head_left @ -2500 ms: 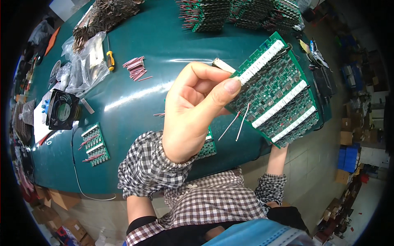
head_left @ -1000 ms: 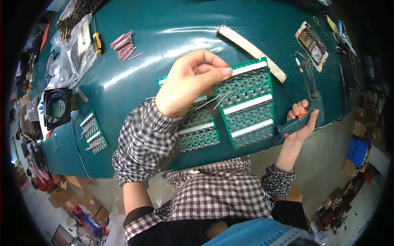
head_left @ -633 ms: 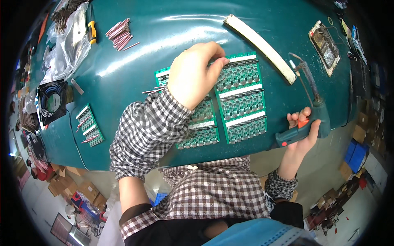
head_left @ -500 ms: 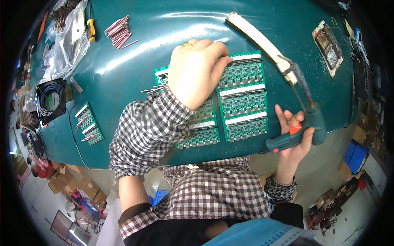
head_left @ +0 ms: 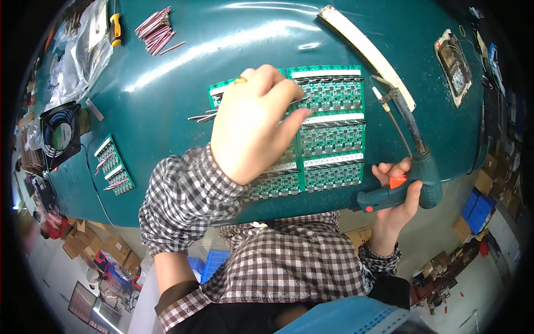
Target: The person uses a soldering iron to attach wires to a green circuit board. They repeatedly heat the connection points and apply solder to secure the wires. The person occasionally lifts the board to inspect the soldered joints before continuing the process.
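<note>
Green circuit boards point(head_left: 334, 136) lie side by side on the table, with white strips and rows of black parts across them. My left hand point(head_left: 253, 117) is over the left board, its fingers curled around thin wires point(head_left: 203, 116). The wire ends stick out to the left of the hand, and one dark end shows by the fingertips. My right hand point(head_left: 397, 195) grips the handle of a green soldering gun point(head_left: 428, 175) with an orange trigger. The gun's dark barrel and thin feed tube point away from me, right of the boards. My left hand hides much of the left board.
A pale curved strip point(head_left: 370, 55) lies beyond the gun, and a grimy metal tray point(head_left: 453, 64) is at far right. Pinkish wires point(head_left: 156, 30) are piled far left. A small fan point(head_left: 61, 136), a smaller board point(head_left: 114, 164), a screwdriver point(head_left: 115, 30) and plastic bags point(head_left: 83, 67) are at left.
My left hand has drawn back from the far edge of the boards, toward me and slightly left. My right fingers have curled closer to the trigger. The whole view has shifted slightly.
</note>
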`<state>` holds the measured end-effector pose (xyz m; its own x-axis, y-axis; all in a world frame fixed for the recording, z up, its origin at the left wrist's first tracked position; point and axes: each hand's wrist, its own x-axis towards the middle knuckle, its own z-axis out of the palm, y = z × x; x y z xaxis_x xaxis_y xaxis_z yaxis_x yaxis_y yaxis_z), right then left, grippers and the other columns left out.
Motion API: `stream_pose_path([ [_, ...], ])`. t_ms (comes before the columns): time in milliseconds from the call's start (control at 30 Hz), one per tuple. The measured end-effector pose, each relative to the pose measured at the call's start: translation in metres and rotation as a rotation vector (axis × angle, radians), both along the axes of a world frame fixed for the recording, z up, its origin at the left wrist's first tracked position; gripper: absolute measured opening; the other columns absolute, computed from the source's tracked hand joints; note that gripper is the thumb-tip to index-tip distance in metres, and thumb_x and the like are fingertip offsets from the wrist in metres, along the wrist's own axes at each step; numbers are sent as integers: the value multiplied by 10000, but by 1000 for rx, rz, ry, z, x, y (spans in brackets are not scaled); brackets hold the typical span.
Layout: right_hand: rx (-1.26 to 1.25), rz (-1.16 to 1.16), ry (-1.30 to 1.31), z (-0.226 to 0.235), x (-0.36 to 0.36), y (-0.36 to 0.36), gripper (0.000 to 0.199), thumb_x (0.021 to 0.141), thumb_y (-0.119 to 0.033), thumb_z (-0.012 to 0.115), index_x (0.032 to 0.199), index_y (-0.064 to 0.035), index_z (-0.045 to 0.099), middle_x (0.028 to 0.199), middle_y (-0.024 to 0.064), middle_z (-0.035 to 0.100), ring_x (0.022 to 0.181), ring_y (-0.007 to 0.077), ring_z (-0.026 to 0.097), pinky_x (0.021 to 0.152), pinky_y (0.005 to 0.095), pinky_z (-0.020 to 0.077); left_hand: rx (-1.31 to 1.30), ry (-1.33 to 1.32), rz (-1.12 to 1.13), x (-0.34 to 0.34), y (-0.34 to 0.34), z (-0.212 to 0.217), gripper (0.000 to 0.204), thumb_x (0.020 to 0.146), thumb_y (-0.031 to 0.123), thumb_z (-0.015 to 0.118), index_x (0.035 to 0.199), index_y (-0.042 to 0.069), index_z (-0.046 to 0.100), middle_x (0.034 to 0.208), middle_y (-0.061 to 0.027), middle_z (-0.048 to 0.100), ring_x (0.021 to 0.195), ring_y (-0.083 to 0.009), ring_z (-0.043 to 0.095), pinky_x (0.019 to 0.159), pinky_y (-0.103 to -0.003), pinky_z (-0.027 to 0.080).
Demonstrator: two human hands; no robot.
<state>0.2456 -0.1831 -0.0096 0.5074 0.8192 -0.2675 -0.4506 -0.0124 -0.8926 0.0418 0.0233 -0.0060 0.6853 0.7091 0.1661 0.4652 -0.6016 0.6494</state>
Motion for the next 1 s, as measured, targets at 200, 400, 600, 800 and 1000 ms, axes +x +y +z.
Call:
stream_pose_path([
  [200,-129,-50,-126,5,-8,-6,480,874,-327,632,1112,75,523,920,151,605,859,296,664,690,397,614,66,-6,58,6,-5,-16,140,714,21,688,812,60,596,779,-79,530,733,-276,539,655,-366,433],
  [400,-126,-115,-225,14,16,-14,467,861,-268,644,1139,87,521,929,154,620,814,289,673,645,359,607,80,-38,57,15,-6,-19,133,706,16,675,792,57,583,741,-81,527,715,-276,533,639,-371,423],
  [600,27,-486,-784,76,77,-17,451,882,-248,596,1156,100,513,959,173,621,845,286,665,657,326,591,30,55,79,15,-10,-8,117,724,10,666,779,39,566,730,-76,529,699,-239,536,633,-340,424],
  [800,-353,-434,-925,25,133,19,306,900,-78,584,1149,98,550,1037,164,648,860,232,678,684,280,577,-3,6,85,22,-8,-1,152,737,0,679,857,20,588,759,-76,537,688,-206,522,627,-307,431],
  [1000,-57,-422,-372,32,63,2,296,920,-153,567,1102,80,540,900,138,637,770,245,686,581,301,594,-552,-411,72,20,-25,18,196,840,1,654,1025,-12,589,954,-53,605,823,-107,582,754,-238,469],
])
